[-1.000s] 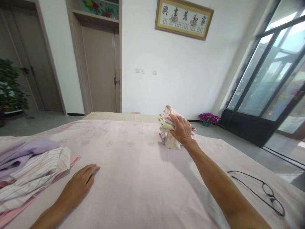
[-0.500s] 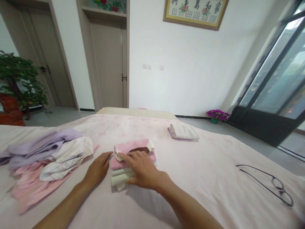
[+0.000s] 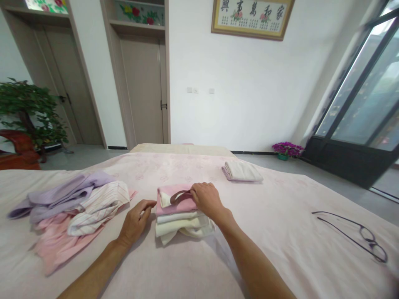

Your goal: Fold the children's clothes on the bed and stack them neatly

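In the middle of the bed lies a neat stack of folded garments: a pink garment (image 3: pixel 164 209) with a cream part on top, white and cream cloth (image 3: pixel 174 228) beneath. A brown band (image 3: pixel 181 195) curves across the top and runs to the fingers of my right hand (image 3: pixel 207 199). That hand is closed over the stack's right edge, gripping the pink garment; its thumb is hidden. At the stack's left side rests my left hand (image 3: pixel 137 219), fingers loosely bent and apart, the fingertips by the pink edge, holding nothing.
Loose lilac clothing (image 3: pixel 68 195), a striped white garment (image 3: pixel 99 207) and a pink garment (image 3: pixel 56 245) lie heaped at left. A folded whitish cloth (image 3: pixel 243 171) sits farther back on the pink bedspread (image 3: pixel 268 232). Eyeglasses (image 3: pixel 363 232) lie at right.
My right hand has moved from the top of the stack to its right edge, uncovering more of the brown band and lower cloths. The left hand stays beside the stack.
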`<state>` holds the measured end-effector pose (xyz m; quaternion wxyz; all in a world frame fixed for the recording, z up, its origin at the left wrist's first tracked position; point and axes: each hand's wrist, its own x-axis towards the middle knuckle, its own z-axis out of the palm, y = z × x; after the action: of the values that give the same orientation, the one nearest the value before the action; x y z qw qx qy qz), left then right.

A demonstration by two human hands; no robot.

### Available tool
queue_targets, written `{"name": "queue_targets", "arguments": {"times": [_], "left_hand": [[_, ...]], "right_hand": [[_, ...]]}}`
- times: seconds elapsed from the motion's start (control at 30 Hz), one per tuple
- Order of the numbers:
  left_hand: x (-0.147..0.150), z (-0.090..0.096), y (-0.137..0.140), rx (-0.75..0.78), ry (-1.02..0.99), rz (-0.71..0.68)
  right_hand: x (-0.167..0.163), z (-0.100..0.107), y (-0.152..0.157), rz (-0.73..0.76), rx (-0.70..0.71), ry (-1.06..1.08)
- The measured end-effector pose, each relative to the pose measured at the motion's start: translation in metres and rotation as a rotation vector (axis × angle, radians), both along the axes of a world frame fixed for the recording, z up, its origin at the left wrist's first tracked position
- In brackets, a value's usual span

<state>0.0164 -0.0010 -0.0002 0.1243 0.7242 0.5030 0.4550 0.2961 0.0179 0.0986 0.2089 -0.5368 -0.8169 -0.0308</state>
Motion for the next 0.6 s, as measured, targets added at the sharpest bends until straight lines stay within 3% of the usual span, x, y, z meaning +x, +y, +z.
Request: {"name": "queue_targets", "arguments": {"times": [0.07, 0.13, 0.23, 0.3, 0.43, 0.6], "left_hand": [[0.003, 0.006, -0.003, 0.051, -0.03, 0.015], [0.008, 0.019, -0.007, 0.089, -0.073, 0.039], [0.021, 0.047, -0.014, 0.121, -0.104, 0.021], [0.034, 0.067, -0.019, 0.105, -0.087, -0.022], [0.062, 0.097, -0.03, 0.03, -0.12, -0.134], [0.09, 0.117, -0.049, -0.067, -0.163, -0.276]], "right_hand": [[0.004, 0.003, 0.004, -0.047, -0.011, 0.282], [0.008, 0.01, 0.005, -0.039, -0.043, 0.696], [0.014, 0.025, 0.002, 0.139, -0.2, 1.372], [0.017, 0.035, -0.003, 0.305, -0.365, 1.669], [0.022, 0.055, -0.013, 0.463, -0.54, 1.828], [0.027, 0.071, -0.022, 0.355, -0.523, 1.7]]}}
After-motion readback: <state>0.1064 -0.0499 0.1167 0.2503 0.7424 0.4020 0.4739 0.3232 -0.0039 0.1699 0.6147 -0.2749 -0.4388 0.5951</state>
